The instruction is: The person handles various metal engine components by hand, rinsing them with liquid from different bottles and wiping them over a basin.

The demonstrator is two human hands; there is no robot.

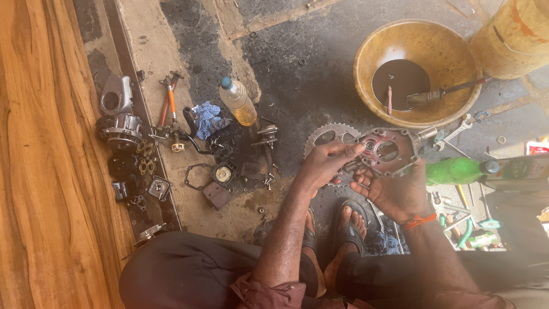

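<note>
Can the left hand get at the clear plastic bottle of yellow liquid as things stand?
Probably not right away: the left hand is busy on the reddish metal engine cover, held with the right hand. The bottle lies apart on open floor, nothing blocking it.

Reddish metal engine cover (388,150), held aloft

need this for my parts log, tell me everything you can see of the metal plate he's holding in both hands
The metal plate is a flat, roughly round casting, reddish-grey and grimy, with two round holes in its face and small bolt ears around its rim. It is held above the floor, tilted toward the camera. The right hand grips it from below; the left hand touches its left edge with its fingertips.
</note>
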